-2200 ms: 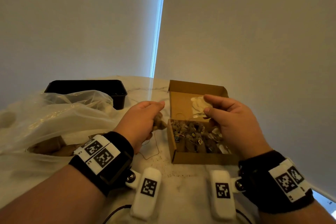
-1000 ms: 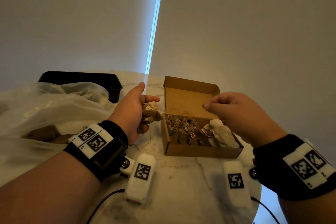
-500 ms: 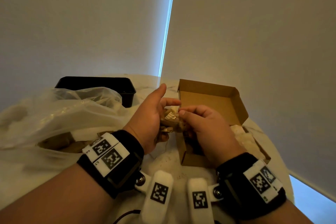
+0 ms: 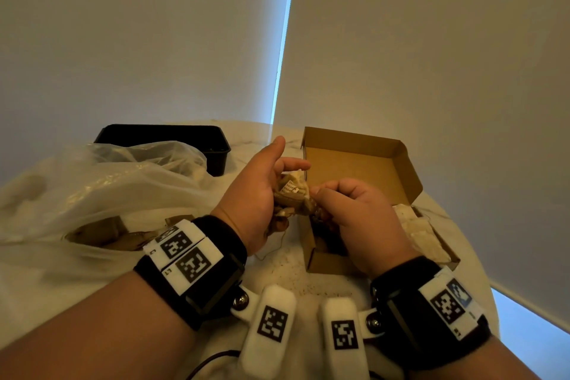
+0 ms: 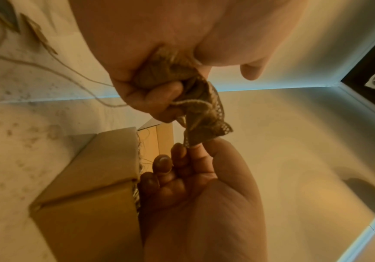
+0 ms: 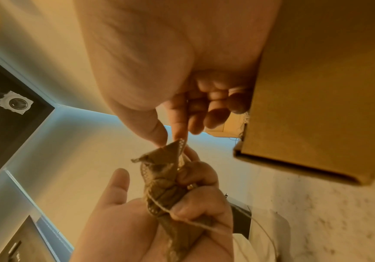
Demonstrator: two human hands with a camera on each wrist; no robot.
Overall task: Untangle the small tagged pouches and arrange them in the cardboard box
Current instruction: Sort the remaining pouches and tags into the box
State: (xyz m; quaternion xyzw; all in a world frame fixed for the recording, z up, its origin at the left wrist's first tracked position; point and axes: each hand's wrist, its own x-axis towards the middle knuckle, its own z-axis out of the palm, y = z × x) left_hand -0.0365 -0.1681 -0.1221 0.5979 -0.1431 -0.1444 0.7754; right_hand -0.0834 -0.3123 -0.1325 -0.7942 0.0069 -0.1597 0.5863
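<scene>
— What are the hands doing?

— The left hand (image 4: 257, 191) is raised with its palm turned inward, lower fingers (image 6: 195, 202) curled tight round a bunch of small brown pouches (image 4: 291, 197); its thumb and forefinger stick out straight. The right hand (image 4: 359, 216) sits just beside it, knuckles up, thumb and forefinger pinching the crimped corner of one pouch (image 5: 195, 140) that pokes out of the bunch. Its other fingers are curled into the palm.

— So both are clamped on the bunch?

— Yes, the left round the bulk, the right on one corner. A thin string (image 6: 204, 222) crosses the left fingers and trails down below that hand.

— And the cardboard box (image 4: 364, 160)?

— Directly under and beyond the right hand, lid standing open. Pale pouches (image 4: 422, 234) lie inside it, to the right of that wrist.

— Anything else?

— A clear plastic bag (image 4: 101, 194) lies to the left of the left forearm, a black tray (image 4: 185, 136) beyond it, all on a pale table (image 4: 287, 274).
</scene>
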